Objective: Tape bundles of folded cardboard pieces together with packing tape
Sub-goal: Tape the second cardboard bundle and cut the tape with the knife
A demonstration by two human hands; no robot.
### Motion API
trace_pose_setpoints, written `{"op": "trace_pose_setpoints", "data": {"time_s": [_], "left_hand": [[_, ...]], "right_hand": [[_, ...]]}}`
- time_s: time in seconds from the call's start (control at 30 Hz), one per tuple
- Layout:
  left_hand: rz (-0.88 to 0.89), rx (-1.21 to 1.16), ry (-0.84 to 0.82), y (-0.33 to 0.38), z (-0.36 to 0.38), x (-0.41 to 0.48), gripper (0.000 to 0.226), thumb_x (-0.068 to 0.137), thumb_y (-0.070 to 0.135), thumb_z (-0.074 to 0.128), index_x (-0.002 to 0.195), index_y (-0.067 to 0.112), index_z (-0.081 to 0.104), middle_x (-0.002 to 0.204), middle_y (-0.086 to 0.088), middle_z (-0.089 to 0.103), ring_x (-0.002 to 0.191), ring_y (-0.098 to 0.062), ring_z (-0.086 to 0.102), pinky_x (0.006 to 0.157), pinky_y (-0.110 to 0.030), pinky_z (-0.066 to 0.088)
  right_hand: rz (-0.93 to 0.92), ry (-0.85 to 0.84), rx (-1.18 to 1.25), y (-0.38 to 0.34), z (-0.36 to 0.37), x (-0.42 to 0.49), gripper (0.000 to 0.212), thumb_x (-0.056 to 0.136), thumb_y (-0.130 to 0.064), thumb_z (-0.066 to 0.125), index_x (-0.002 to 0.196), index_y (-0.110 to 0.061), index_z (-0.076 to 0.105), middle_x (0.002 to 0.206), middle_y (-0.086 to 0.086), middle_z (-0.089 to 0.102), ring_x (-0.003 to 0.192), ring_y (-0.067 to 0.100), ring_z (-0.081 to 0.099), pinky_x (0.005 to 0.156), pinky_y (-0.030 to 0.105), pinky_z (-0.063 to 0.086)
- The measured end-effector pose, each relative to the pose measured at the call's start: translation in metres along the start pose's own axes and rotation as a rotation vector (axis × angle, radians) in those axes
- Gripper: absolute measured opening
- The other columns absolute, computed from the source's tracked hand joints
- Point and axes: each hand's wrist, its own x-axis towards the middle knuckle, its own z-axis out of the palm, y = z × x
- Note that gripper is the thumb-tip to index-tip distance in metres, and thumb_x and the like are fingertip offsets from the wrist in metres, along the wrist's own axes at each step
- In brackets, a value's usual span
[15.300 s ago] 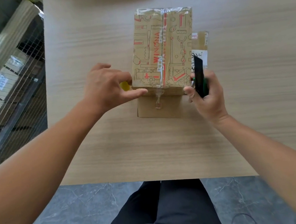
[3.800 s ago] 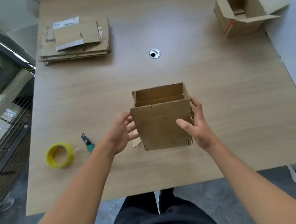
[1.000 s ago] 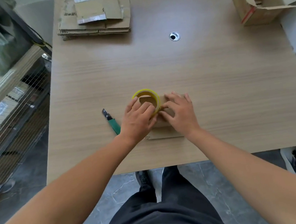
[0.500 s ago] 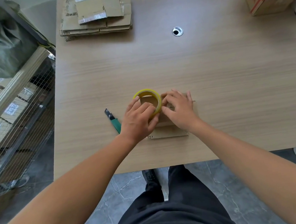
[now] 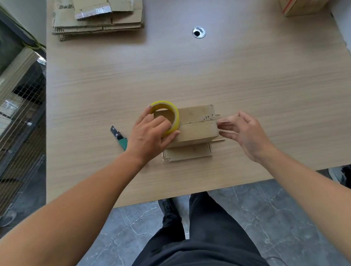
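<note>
While left hand (image 5: pixel 151 133) grips yellow tape roll (image 5: pixel 167 117) atop flat brown folded cardboard bundle (image 5: pixel 193 128) | right hand (image 5: pixel 244 134), fingers loosely open, pinches toward bundle's right end | bundle's long axis runs left-right.

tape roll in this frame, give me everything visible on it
The tape roll is a yellow ring with an open centre, seemingly clear packing tape on a yellow core. It sits tilted on the left end of the folded cardboard bundle near the table's front edge, cardboard showing through its hole. The left hand grips it, fingers over the rim. A strip seems to run right along the bundle's top toward the right hand.
</note>
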Motion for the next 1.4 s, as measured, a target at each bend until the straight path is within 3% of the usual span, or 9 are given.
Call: {"op": "trace_pose_setpoints", "data": {"time_s": [0.27,0.67,0.77,0.87,0.93,1.0,1.07,1.23,1.4], "left_hand": [[0.030,0.027,-0.026,-0.001,0.006,0.003,0.034,0.100,0.040,0.059,0.077,0.015,0.056,0.078,-0.001,0.057,0.068,-0.024,0.046,0.117,-0.047,0.035],[0.046,0.066,-0.010,0.002,0.008,0.002,0.034,0.099,0.037,0.062,0.075,0.014,0.057,0.076,-0.002,0.056,0.067,-0.024,0.046,0.114,-0.050,0.038],[0.054,0.082,-0.014,0.004,0.007,0.003,0.034,0.099,0.037,0.062,0.076,0.014,0.057,0.076,-0.001,0.056,0.067,-0.024,0.047,0.113,-0.050,0.039],[0.058,0.080,-0.012,0.002,0.007,0.004,0.033,0.099,0.037,0.062,0.076,0.015,0.057,0.076,-0.001,0.056,0.067,-0.024,0.048,0.113,-0.050,0.039],[0.059,0.081,-0.017,0.004,0.005,0.005,0.033,0.099,0.037,0.062,0.076,0.014,0.057,0.076,-0.001,0.056,0.067,-0.025,0.049,0.113,-0.050,0.039],[0.077,0.073,-0.041,0.006,0.000,0.008,0.033,0.099,0.038,0.062,0.077,0.014,0.058,0.076,-0.002,0.057,0.067,-0.025,0.052,0.112,-0.049,0.040],[0.143,0.051,-0.069,0.001,-0.010,0.015,0.035,0.098,0.041,0.063,0.075,0.014,0.060,0.074,-0.002,0.057,0.066,-0.026,0.055,0.110,-0.047,0.043],[0.292,-0.146,-0.194,-0.026,-0.058,0.033,0.035,0.091,0.040,0.072,0.071,0.013,0.062,0.065,-0.003,0.059,0.061,-0.027,0.060,0.085,-0.038,0.054],[-0.104,-0.093,-0.446,-0.056,-0.096,0.038,0.053,0.086,0.070,0.043,0.077,0.022,0.063,0.057,0.010,0.049,0.057,-0.026,0.054,0.055,-0.029,0.035]], "right_hand": [[-0.061,0.188,0.126,0.010,0.007,0.018,0.029,0.093,-0.003,0.058,0.071,-0.018,0.047,0.075,0.007,0.068,0.066,0.018,0.064,0.061,0.030,0.056],[0.041,0.276,0.010,0.049,0.031,0.036,0.031,0.094,-0.011,0.060,0.072,-0.023,0.042,0.067,-0.002,0.050,0.061,0.013,0.046,0.053,0.027,0.039],[0.226,0.274,-0.125,0.039,0.024,0.040,0.021,0.093,-0.025,0.065,0.095,-0.019,0.046,0.085,0.002,0.057,0.070,0.020,0.056,0.060,0.034,0.048],[-0.071,0.473,-0.264,0.016,0.018,0.043,0.035,0.088,-0.028,0.058,0.118,-0.018,0.043,0.110,-0.001,0.056,0.097,0.017,0.058,0.083,0.015,0.045],[-0.268,0.227,-0.530,0.010,0.038,0.041,0.047,0.098,-0.031,0.047,0.143,-0.017,0.043,0.144,0.003,0.048,0.133,0.016,0.044,0.109,0.014,0.030],[-0.317,-0.019,-0.883,0.023,0.061,0.037,0.054,0.109,-0.032,0.037,0.160,-0.017,0.026,0.168,0.003,0.020,0.156,0.019,0.010,0.125,0.027,0.008],[-0.340,0.051,-1.007,0.031,0.070,0.033,0.057,0.111,-0.036,0.030,0.163,-0.017,0.017,0.171,-0.001,0.008,0.158,0.019,-0.004,0.127,0.035,0.003],[-0.366,0.097,-1.044,0.034,0.071,0.036,0.069,0.105,-0.053,0.015,0.162,-0.015,0.018,0.171,-0.001,0.007,0.158,0.017,-0.003,0.128,0.040,0.006],[-0.367,0.100,-1.046,0.035,0.071,0.035,0.081,0.098,-0.065,0.015,0.163,-0.018,0.016,0.171,-0.003,0.005,0.157,0.014,-0.002,0.128,0.040,0.006]]}}
